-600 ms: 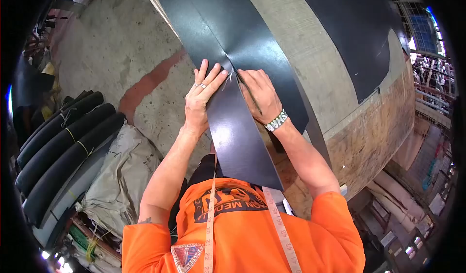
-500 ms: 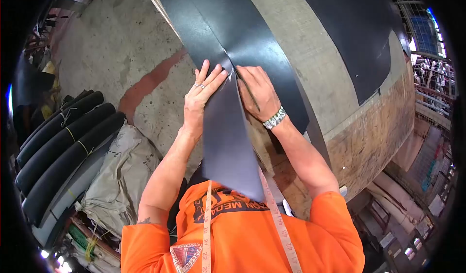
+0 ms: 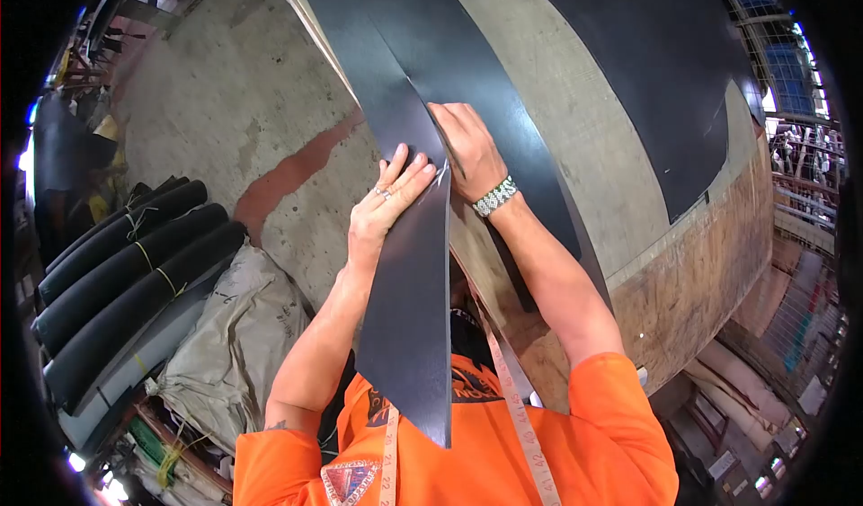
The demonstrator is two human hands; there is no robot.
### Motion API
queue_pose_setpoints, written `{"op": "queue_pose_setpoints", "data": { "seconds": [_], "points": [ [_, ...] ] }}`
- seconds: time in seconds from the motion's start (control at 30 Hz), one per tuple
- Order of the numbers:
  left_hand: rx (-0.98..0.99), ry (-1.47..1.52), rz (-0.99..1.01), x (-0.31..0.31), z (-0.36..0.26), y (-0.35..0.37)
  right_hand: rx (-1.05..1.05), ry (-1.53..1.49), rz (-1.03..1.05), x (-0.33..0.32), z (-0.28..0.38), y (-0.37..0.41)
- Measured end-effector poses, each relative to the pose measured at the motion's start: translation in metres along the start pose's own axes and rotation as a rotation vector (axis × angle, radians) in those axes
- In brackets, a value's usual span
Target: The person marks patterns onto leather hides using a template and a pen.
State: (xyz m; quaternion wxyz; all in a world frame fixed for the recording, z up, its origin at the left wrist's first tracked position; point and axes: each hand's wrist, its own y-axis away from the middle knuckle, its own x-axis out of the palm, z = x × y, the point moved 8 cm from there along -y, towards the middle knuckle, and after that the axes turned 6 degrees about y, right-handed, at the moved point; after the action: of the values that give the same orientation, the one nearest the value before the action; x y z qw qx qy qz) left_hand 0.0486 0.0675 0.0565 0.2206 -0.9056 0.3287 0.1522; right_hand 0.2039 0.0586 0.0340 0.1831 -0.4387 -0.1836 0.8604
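Observation:
A long black sheet (image 3: 485, 66) lies on the wooden table, with a slit running up from my hands. Its near part is a separated strip (image 3: 409, 299) that hangs over the table edge against my orange shirt. My left hand (image 3: 387, 205) presses on this strip with fingers spread. Beside the slit, my right hand (image 3: 469, 151) is closed at the sheet's edge; a thin dark tool is partly seen under its fingers, too hidden to name. A patterned band circles my right wrist.
Another black sheet (image 3: 665, 75) lies farther right on the wooden table (image 3: 692, 263). Tied black rolls (image 3: 135, 281) and a crumpled beige sack (image 3: 238, 335) are at left. A measuring tape (image 3: 526, 434) hangs over my shirt.
The strip's lower end has swung left and down, showing its cut edge. My left hand has moved slightly down and right; my right hand has moved slightly up and left, relative to the view.

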Motion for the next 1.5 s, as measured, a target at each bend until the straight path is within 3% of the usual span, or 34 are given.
{"op": "queue_pose_setpoints", "data": {
  "seconds": [0.67,0.83,0.87,0.97,1.0,1.03,1.07,1.17,1.27,1.3,1.37,1.43,1.47,1.5],
  "points": [
    [0.007,0.151,0.064,-0.032,-0.031,-0.012,-0.03,0.002,-0.031,0.063,-0.041,-0.115],
    [-0.085,0.213,0.098,-0.075,-0.028,-0.032,-0.01,-0.031,-0.075,0.068,-0.041,-0.12],
    [-0.156,0.012,0.018,-0.1,-0.033,-0.037,-0.007,-0.028,-0.087,0.065,-0.04,-0.121],
    [-0.503,0.292,-0.791,-0.194,0.014,-0.038,0.032,-0.061,-0.112,0.059,-0.032,-0.123],
    [-0.505,0.243,-0.83,-0.219,0.008,-0.062,0.03,-0.055,-0.116,0.058,-0.031,-0.125],
    [-0.578,0.281,-0.906,-0.231,0.047,-0.058,0.029,-0.051,-0.12,0.056,-0.029,-0.125],
    [-0.749,0.406,-0.834,-0.224,0.084,-0.06,0.016,-0.047,-0.145,0.056,-0.029,-0.125],
    [-0.815,0.89,-0.73,-0.188,0.099,-0.095,0.045,-0.042,-0.135,0.058,-0.032,-0.124],
    [-0.937,0.669,-0.79,-0.179,0.126,-0.078,0.053,-0.046,-0.133,0.057,-0.034,-0.122],
    [-0.66,0.078,-0.897,-0.192,0.123,-0.061,0.048,-0.045,-0.129,0.059,-0.035,-0.123],
    [-0.007,-0.517,-0.795,-0.153,-0.01,-0.079,0.042,-0.035,-0.156,0.059,-0.038,-0.128],
    [0.153,-0.694,-0.128,-0.092,-0.008,-0.11,0.08,-0.034,-0.096,0.057,-0.032,-0.126],
    [0.053,-0.65,0.042,-0.081,0.028,-0.123,0.06,-0.042,-0.099,0.057,-0.033,-0.126],
    [0.111,-0.735,-0.013,-0.085,0.043,-0.135,0.069,-0.052,-0.092,0.058,-0.03,-0.124]
  ]
}}
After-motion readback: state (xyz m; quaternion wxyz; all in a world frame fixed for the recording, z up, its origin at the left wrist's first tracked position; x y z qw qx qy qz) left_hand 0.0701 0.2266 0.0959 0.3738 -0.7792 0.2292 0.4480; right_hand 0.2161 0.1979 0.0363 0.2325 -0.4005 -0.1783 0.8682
